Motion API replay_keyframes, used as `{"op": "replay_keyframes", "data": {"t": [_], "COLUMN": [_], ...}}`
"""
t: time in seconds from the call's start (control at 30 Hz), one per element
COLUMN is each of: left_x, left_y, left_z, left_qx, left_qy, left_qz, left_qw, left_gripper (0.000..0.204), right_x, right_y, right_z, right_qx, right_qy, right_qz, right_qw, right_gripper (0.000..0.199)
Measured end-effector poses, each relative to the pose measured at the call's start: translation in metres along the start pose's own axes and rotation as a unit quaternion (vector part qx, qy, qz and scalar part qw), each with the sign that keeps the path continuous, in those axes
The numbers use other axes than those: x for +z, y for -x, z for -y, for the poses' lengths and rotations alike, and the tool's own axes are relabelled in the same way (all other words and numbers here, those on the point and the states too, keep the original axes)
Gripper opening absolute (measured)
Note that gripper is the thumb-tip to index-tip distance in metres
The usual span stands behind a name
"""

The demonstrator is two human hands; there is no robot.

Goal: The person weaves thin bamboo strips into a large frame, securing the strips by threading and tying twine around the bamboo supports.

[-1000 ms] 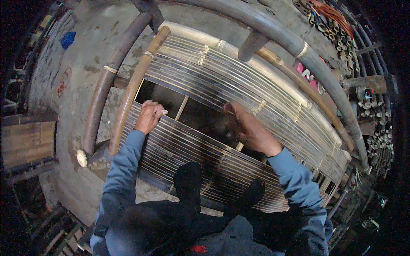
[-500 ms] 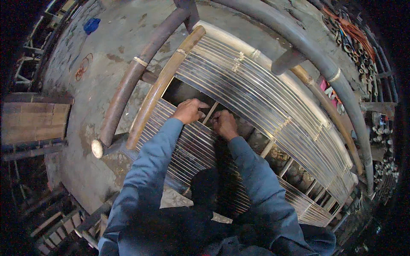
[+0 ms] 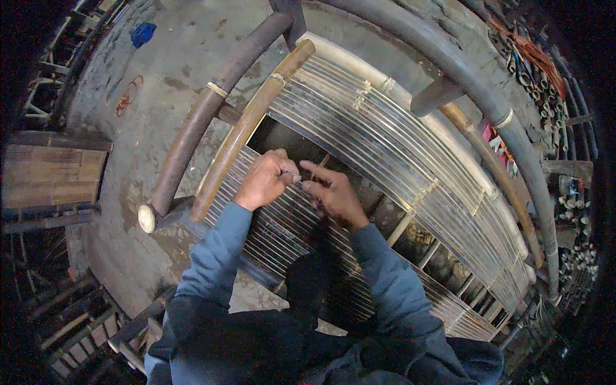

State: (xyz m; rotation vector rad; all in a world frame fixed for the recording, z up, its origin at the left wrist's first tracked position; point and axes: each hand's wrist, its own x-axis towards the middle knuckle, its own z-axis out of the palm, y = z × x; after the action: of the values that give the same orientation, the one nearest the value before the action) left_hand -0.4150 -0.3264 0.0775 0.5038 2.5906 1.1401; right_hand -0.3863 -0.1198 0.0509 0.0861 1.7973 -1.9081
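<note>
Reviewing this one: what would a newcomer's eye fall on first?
Probably the big slatted frame sweeping across the middle, with a long dark gap between its slats. Next, the left hand and right hand, close together near the gap's left end; anything between their fingers is too small to tell. Then the bright blue item on the floor, upper left.

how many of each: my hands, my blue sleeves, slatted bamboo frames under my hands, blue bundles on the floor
Hands (left, right): 2
Blue sleeves: 2
Slatted bamboo frame: 1
Blue bundle: 1
Total: 6
</note>
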Motion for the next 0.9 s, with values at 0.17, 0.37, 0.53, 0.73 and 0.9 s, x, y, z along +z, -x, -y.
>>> {"op": "replay_keyframes", "data": {"t": [0.17,0.37,0.53,0.73,0.9], "left_x": [-0.005,0.067,0.111,0.118,0.083], "left_y": [0.010,0.032,0.086,0.134,0.146], "left_z": [-0.017,-0.052,-0.082,-0.095,-0.138], "left_qx": [0.011,0.131,0.108,0.101,-0.040], "left_qy": [0.002,0.190,0.178,0.177,0.181], "left_qz": [0.014,0.032,0.039,-0.038,-0.008], "left_qw": [1.000,0.972,0.977,0.978,0.983], "left_gripper": [0.017,0.033,0.023,0.020,0.035], "right_x": [0.012,-0.017,-0.083,-0.165,-0.210], "right_y": [0.021,0.139,0.204,0.232,0.223], "right_z": [0.011,0.106,0.180,0.221,0.185], "right_qx": [-0.137,-0.236,-0.115,-0.058,0.111], "right_qy": [0.358,0.276,0.035,0.210,0.272], "right_qz": [-0.020,0.294,0.497,0.389,0.315], "right_qw": [0.923,0.884,0.859,0.895,0.903], "right_gripper": [0.016,0.010,0.014,0.021,0.026]}}
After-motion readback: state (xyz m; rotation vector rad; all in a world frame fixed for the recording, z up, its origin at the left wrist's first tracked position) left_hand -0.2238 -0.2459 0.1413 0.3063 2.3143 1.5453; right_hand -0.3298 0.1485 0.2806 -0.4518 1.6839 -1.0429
